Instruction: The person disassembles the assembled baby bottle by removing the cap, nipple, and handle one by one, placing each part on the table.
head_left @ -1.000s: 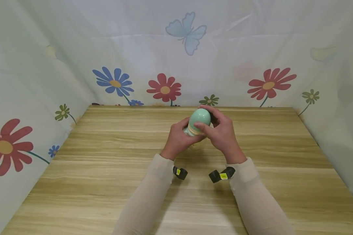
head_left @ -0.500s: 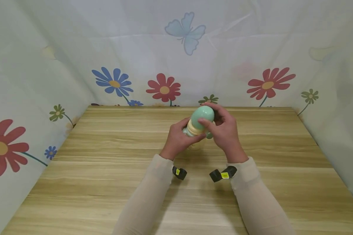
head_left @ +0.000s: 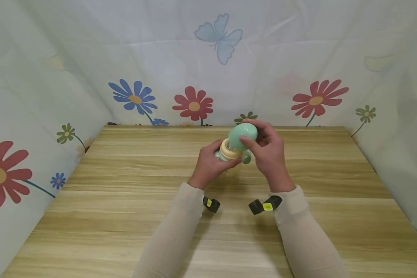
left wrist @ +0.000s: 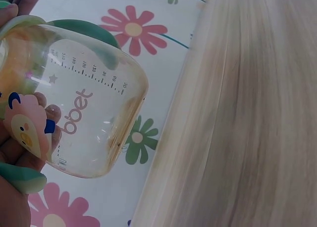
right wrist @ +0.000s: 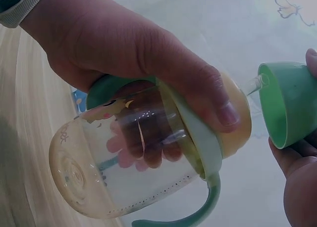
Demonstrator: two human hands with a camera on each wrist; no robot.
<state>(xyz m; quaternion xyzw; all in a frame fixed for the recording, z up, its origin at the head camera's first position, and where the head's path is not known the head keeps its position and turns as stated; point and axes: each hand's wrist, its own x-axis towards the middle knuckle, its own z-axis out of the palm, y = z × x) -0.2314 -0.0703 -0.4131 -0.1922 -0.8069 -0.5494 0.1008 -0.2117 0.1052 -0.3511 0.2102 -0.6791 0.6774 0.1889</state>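
My left hand [head_left: 210, 163] grips a clear baby bottle [left wrist: 94, 113] around its neck, thumb along the cream collar [right wrist: 237, 113]. The bottle carries measuring marks, a cartoon print and green side handles [right wrist: 198, 212]. Tilted over in the right wrist view, it has a clear spout [right wrist: 254, 84] poking out of the collar. My right hand [head_left: 270, 156] pinches the glossy mint-green domed cap [head_left: 243, 135] between thumb and fingers. The cap is apart from the collar, its open mouth facing the spout, whose tip overlaps the rim in that view.
A wood-grain table [head_left: 107, 216] lies beneath both hands. White curtains [head_left: 264, 69] printed with flowers and a butterfly rise behind it and at both sides. Black wrist straps with small camera blocks [head_left: 255, 207] sit at both cuffs.
The cap has come off the bottle, moving up and to the right with my right hand and tilting. The collar and spout now show. My left hand has hardly moved.
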